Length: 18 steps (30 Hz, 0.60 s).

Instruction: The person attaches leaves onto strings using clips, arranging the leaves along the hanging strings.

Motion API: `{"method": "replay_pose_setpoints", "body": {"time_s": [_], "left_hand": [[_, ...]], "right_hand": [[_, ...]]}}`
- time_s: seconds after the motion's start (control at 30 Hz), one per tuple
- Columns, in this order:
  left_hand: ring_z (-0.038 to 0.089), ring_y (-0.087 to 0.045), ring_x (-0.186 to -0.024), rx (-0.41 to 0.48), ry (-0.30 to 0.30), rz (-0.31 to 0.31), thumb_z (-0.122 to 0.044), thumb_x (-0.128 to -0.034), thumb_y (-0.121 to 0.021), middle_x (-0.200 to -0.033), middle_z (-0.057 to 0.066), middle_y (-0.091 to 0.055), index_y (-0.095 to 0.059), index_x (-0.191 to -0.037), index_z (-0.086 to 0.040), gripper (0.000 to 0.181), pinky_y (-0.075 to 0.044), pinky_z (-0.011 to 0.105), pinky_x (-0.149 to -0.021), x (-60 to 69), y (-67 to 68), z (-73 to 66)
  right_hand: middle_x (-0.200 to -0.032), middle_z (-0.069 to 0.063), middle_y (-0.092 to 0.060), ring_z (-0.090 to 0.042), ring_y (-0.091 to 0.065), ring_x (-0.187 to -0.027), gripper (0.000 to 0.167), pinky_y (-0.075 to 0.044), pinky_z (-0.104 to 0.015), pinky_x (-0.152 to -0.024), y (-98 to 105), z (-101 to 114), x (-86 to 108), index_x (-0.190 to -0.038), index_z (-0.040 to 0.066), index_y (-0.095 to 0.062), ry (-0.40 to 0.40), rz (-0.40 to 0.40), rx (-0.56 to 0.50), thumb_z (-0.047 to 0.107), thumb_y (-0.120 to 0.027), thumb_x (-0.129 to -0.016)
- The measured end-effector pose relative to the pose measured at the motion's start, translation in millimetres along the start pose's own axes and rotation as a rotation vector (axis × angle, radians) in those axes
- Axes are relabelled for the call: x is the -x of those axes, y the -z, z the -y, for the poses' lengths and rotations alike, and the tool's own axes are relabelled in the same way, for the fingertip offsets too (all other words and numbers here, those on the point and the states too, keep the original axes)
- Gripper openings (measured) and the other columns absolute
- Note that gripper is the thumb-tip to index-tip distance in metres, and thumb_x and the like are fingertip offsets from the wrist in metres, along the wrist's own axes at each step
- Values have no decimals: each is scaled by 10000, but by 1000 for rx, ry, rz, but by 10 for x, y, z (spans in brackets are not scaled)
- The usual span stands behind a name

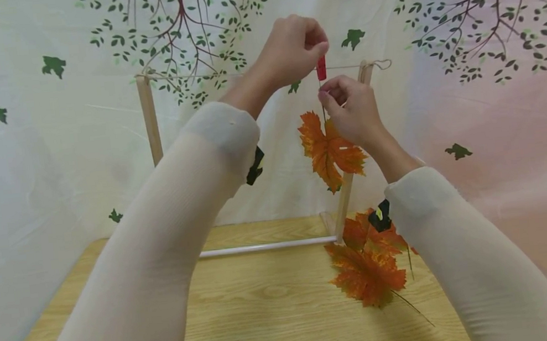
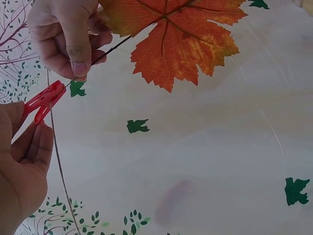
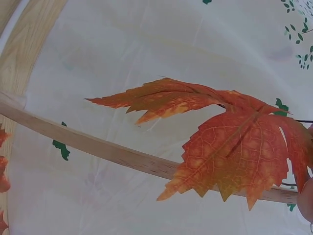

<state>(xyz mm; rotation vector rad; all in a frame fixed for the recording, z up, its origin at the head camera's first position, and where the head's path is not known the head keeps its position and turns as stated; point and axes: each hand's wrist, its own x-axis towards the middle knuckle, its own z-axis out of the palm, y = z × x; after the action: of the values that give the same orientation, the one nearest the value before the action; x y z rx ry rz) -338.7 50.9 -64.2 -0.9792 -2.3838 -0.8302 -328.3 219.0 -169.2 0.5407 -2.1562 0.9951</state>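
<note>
My left hand (image 1: 295,46) pinches a red clothespin (image 1: 321,68) by its handle ends at the string (image 2: 57,152). The string seems to pass at the clothespin; whether the clothespin bites it I cannot tell. Just below, my right hand (image 1: 354,107) pinches the thin dark stem (image 2: 117,45) of an orange artificial maple-like leaf (image 1: 323,148). The stem's tip is at the clothespin's mouth in the left wrist view. The leaf hangs below the right fingers, and the right wrist view shows its lobes (image 3: 234,152) up close.
Two wooden posts (image 1: 150,119) hold the string up, with a white rod (image 1: 271,246) low between them. More orange leaves (image 1: 369,271) lie on the wooden table (image 1: 269,315) at the right post's foot. Behind hangs a pale cloth (image 1: 75,141) with printed branches and green leaves.
</note>
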Motion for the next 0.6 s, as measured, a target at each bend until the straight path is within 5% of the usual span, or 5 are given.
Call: {"method": "replay_pose_setpoints", "body": {"time_s": [0.6], "left_hand": [[126,-564,-956,-55,-46,26,-309,-1054,-584,-1119,8,-705,-736,-1197,-116,285,-485,192,-856,116,-1,50]], "right_hand": [[-926,-104,-682,-181,-573,-793,249,-503,-200,-702,-48,-30,82,-1142,19,-683,2,21,10,236,-619,-1040]]}}
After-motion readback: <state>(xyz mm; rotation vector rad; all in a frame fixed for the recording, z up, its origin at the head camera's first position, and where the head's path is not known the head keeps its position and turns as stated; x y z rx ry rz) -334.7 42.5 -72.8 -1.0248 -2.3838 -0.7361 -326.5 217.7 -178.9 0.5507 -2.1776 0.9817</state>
